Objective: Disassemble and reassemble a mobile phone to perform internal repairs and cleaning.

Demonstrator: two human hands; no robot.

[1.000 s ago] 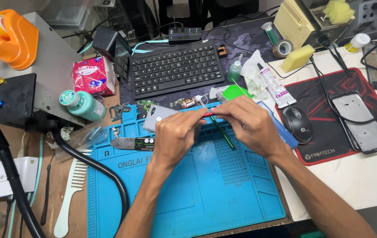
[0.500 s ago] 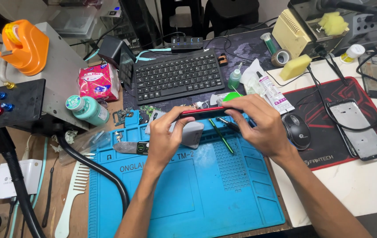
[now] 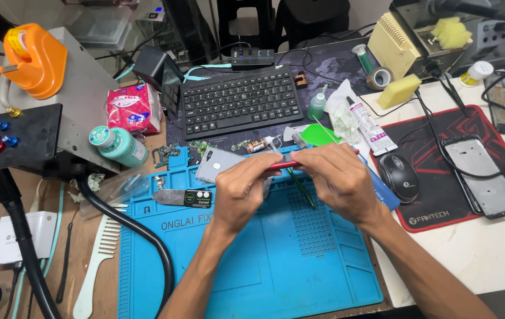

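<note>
Both my hands hold a slim phone with a red frame (image 3: 282,165) edge-on above the blue repair mat (image 3: 276,266). My left hand (image 3: 242,190) grips its left end with fingers curled over the top. My right hand (image 3: 340,180) pinches the right end. Most of the phone is hidden by my fingers. A grey back cover (image 3: 217,163) lies on the mat just left of my left hand. A thin green tool (image 3: 301,188) lies on the mat under my hands. A flat metal pry blade with a black label (image 3: 185,198) rests to the left.
A black keyboard (image 3: 240,100) sits behind the mat, with a glue tube (image 3: 371,125) and a small green bottle (image 3: 317,107). A mouse (image 3: 399,178) and a bare phone frame (image 3: 484,177) lie on the red pad. A black hose (image 3: 134,233), comb (image 3: 94,273) and teal bottle (image 3: 120,146) lie left.
My hands have gone from working at a small part over the mat to holding the red-framed phone between them, and it is now turned edge-on.
</note>
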